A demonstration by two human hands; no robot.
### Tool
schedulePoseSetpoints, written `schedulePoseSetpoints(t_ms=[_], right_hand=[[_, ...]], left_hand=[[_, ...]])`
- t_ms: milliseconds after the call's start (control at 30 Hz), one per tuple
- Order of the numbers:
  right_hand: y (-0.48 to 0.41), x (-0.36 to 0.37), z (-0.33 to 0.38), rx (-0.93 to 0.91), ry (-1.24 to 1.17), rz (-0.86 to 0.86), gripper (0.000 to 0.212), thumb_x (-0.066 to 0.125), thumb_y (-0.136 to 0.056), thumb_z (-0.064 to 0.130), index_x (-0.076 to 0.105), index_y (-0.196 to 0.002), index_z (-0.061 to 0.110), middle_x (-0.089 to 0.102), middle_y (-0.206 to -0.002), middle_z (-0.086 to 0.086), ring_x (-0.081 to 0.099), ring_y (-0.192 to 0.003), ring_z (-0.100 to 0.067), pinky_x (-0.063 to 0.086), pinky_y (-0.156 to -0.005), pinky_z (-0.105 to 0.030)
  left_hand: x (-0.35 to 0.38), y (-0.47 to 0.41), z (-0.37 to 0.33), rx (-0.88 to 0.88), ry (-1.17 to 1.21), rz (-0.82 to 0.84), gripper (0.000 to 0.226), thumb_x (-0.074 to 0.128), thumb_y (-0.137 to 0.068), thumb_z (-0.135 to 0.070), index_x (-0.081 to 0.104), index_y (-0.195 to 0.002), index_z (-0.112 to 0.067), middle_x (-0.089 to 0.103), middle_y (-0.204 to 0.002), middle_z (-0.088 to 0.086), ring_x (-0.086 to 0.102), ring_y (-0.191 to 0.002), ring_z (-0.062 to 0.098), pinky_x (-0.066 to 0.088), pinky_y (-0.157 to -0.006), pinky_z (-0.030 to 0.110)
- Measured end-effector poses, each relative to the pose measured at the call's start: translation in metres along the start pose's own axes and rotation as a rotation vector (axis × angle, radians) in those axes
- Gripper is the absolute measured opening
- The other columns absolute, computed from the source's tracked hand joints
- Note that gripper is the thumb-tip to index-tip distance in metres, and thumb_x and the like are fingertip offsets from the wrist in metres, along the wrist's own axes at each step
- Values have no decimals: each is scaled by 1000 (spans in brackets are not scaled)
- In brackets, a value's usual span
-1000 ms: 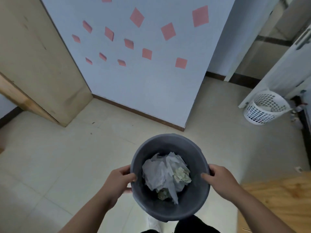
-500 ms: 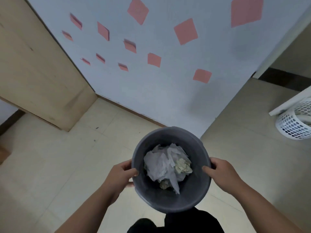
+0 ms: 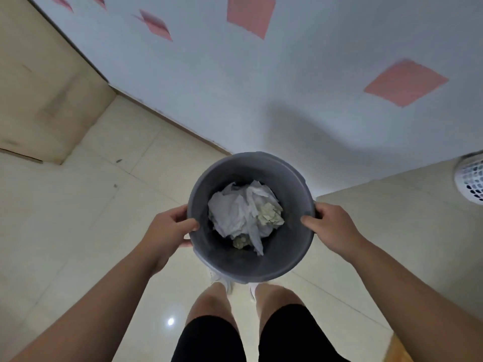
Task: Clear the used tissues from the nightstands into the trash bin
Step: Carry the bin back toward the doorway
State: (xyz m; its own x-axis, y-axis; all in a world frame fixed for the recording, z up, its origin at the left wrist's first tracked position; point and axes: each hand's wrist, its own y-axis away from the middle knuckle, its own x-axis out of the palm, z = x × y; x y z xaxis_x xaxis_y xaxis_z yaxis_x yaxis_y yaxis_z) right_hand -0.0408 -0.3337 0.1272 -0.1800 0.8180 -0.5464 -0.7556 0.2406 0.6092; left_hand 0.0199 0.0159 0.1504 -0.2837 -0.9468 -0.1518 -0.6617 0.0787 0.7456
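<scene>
both hands, left (image 3: 170, 228) and right (image 3: 332, 226), hold the bin (image 3: 287, 257) by its rim. if it tips, the tissues (image 3: 240, 215) could fall on the floor (image 3: 78, 218).

**Surfaces and materials**

The round grey plastic trash bin (image 3: 251, 262) looks matt and smooth inside. The crumpled white paper tissues (image 3: 241, 214) in it are soft and creased. The cream tiled floor (image 3: 78, 231) is glossy, with a light glint at 7 o'clock. At 3 o'clock, the white perforated plastic basket (image 3: 470, 178) looks smooth.
</scene>
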Motion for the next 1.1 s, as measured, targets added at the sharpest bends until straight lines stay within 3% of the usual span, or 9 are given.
schedulePoseSetpoints(t_ms=[67,133,300,400,500,767,867,1033,1100], right_hand=[[-47,32,-17,5,4,2,12,68,-86,19,73,-85,8,73,-79,-12,66,-70,-28,42,-58,-32],[-92,64,-38,10,1,-12,13,68,-86,19,74,-89,7,74,-83,-13,68,-79,-32,44,-60,-33],[-190,131,-96,42,-21,-45,8,69,-86,17,74,-83,13,74,-77,-8,65,-66,-26,44,-52,-28],[-238,160,-127,65,-40,-64,7,70,-85,17,75,-81,17,74,-75,-3,59,-59,-14,40,-44,-14],[-271,181,-148,84,-42,-64,5,71,-86,18,76,-86,19,76,-80,0,60,-61,-10,43,-48,-18],[-310,209,-167,125,-76,-54,8,71,-85,18,79,-88,18,78,-82,-1,72,-78,-22,49,-57,-29],[-314,216,-167,140,-89,-57,9,70,-84,17,78,-88,18,77,-82,-2,72,-78,-24,50,-58,-31],[-323,220,-170,150,-89,-70,13,69,-86,19,74,-82,31,76,-80,9,67,-66,-6,44,-47,-18],[-324,220,-171,155,-116,-77,13,71,-86,22,73,-82,34,76,-81,13,69,-71,-5,45,-51,-19]], left_hand=[[-1,-54,22,-2,-10,-5,49,64,-88,0,85,-102,-41,85,-103,-8,78,-84,2,65,-64,27],[2,-108,49,-17,-15,-8,46,64,-88,-1,85,-103,-38,85,-103,-8,77,-82,0,64,-67,30],[16,-232,111,-41,-18,13,48,63,-89,1,86,-95,-40,85,-98,-9,76,-78,-2,64,-59,22],[23,-293,137,-46,-22,52,46,61,-89,2,85,-103,-34,85,-104,-6,79,-85,4,65,-62,24],[29,-339,157,-50,-26,70,45,61,-90,3,86,-104,-31,85,-104,-3,80,-86,8,65,-63,23],[29,-393,184,-80,-43,100,51,60,-91,4,87,-93,-38,85,-101,-6,81,-84,7,65,-60,24],[26,-401,190,-70,-60,119,47,60,-92,3,86,-99,-36,85,-104,-5,81,-88,9,65,-62,23],[26,-411,195,-36,-82,130,44,63,-91,1,84,-105,-36,85,-108,-5,81,-94,11,66,-67,25],[27,-413,196,-24,-85,120,45,64,-91,0,84,-105,-38,85,-109,-5,80,-96,12,66,-67,25]])
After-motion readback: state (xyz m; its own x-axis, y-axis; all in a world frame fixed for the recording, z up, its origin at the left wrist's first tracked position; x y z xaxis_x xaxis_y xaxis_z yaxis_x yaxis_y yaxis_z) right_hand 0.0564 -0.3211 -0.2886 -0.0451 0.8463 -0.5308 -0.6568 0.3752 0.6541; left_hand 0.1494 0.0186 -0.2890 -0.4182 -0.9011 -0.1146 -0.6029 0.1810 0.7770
